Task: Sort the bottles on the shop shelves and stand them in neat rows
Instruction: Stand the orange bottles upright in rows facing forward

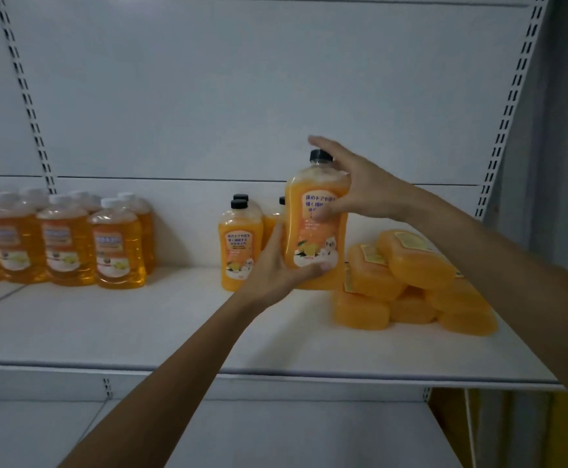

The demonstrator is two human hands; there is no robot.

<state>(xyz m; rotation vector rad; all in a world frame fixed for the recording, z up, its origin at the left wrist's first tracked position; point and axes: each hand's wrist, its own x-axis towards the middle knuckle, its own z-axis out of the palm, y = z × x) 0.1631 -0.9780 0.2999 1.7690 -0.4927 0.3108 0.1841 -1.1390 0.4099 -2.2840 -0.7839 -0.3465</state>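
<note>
the left hand (284, 268) cups the base of an orange bottle (313, 231) held upright above the shelf (174, 325); the right hand (353, 184) grips its shoulder. set down carelessly, it could topple the black-capped bottles (240, 244) that seem just beside it.

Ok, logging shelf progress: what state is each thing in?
Opaque orange plastic bottle with black cap: upright, held by both hands.
Left hand: grips its base.
Right hand: grips its upper body.
Black-capped orange bottles behind: standing upright.
White-capped clear amber bottles: standing in rows.
Piled orange bottles, right: lying flat.
</note>
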